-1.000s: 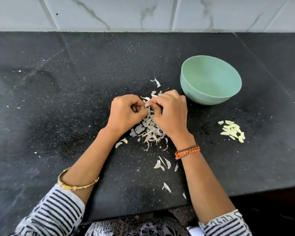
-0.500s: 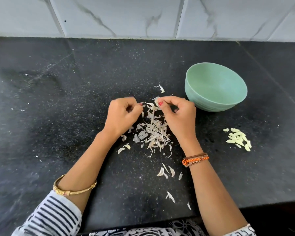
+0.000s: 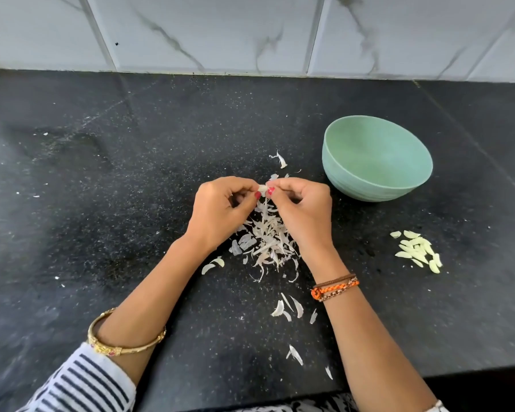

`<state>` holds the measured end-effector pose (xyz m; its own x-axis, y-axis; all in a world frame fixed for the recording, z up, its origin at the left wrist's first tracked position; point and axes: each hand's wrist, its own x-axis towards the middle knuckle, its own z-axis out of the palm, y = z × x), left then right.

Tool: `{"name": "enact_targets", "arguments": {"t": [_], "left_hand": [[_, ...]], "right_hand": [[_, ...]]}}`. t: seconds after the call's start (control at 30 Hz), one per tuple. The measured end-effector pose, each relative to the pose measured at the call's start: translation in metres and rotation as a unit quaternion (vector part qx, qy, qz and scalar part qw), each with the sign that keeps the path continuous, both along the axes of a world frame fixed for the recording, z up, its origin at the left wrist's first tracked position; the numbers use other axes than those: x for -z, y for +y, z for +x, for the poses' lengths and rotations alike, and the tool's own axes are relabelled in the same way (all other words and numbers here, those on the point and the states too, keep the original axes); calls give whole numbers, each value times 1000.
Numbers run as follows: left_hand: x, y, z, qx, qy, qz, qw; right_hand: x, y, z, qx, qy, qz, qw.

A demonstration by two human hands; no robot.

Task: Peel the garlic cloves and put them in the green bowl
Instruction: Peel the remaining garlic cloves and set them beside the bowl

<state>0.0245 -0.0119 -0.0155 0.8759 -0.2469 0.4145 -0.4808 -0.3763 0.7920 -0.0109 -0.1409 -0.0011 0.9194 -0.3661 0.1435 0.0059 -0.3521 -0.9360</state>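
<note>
Hands meet at the centre of the head view, above a dark speckled counter [image 3: 131,203]: the left hand [image 3: 220,209] and the right hand [image 3: 302,209] both pinch one small pale garlic clove [image 3: 262,188] between thumb and fingertips, the other fingers curled in. The clove is mostly hidden by the fingertips; the part that shows seems to lie with its long axis roughly across the frame, from one hand to the other, though which end is the tip I cannot tell. Directly below the hands lies a heap of papery white skins [image 3: 265,242], with loose flakes scattered toward the lower middle of the frame. The green bowl [image 3: 378,185] stands upright to the right of the hands, near the right hand but apart from it; nothing is visible on the part of its inside that shows. At the right of the frame, well apart from the bowl, a small cluster of peeled cloves [image 3: 418,251] lies flat on the counter, most with their long axes slanting from upper left to lower right. Marbled white tiles [image 3: 250,31] fill the top
</note>
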Motion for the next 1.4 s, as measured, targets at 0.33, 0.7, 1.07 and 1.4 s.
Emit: {"name": "enact_targets", "arguments": {"t": [0.33, 0.7, 1.07, 1.4], "left_hand": [[-4, -6, 1, 23, 80, -81, 993], [-8, -7, -3, 52, 102, -146, 983], [-8, -7, -4, 66, 131, -153, 977], [-9, -11, -8, 40, 126, -197, 971]], "right_hand": [[2, -4, 0, 0, -60, -70, 996], [3, -9, 0, -3, -88, -84, 993], [8, -8, -7, -2, -131, -162, 978], [4, -4, -10, -23, -109, -142, 984]]}}
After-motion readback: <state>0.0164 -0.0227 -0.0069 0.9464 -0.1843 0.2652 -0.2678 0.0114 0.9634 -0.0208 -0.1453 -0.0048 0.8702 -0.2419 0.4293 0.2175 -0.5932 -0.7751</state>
